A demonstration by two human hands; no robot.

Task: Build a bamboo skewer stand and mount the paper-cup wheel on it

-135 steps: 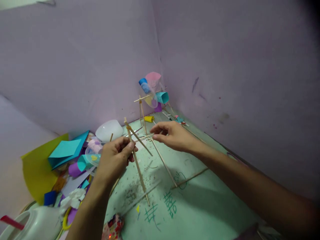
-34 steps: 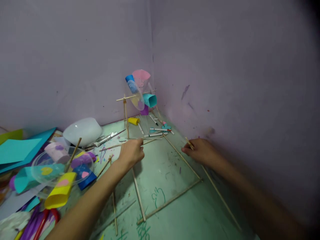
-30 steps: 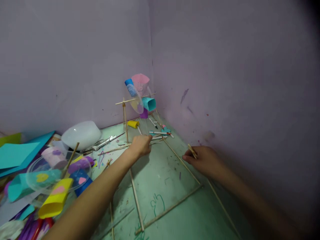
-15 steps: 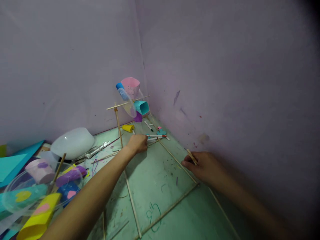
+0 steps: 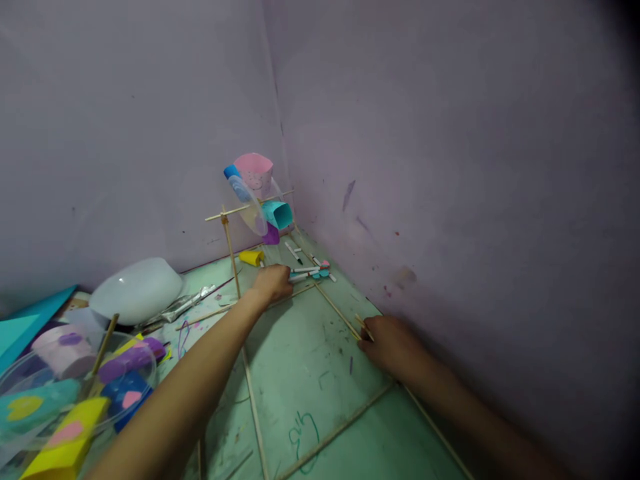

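My left hand [image 5: 273,281] is closed at the far end of a stick frame [image 5: 254,407] on the green tabletop. Several thin white marker-like sticks [image 5: 304,272] stick out from its fist, by small teal and pink pieces [image 5: 321,271]. My right hand [image 5: 387,340] pinches a short wooden stick [image 5: 367,328] at the frame's right side, close to the wall. The frame's far uprights carry a crossbar with a wheel [image 5: 264,217] of clear plastic discs. Pink, blue, teal and purple paper cups are fixed around that wheel.
At left lies a second clear-disc wheel [image 5: 150,363] with colourful paper cups and a stick through it. Behind it are a white translucent container [image 5: 137,290] and teal sheets [image 5: 40,323]. A yellow paper cup [image 5: 251,257] and a marker [image 5: 293,253] lie near the corner. Purple walls enclose the table.
My right hand has moved down and left with the short stick, bringing it to the frame's side stick. The white sticks by my left hand now overlap the teal piece. The view has shifted slightly.
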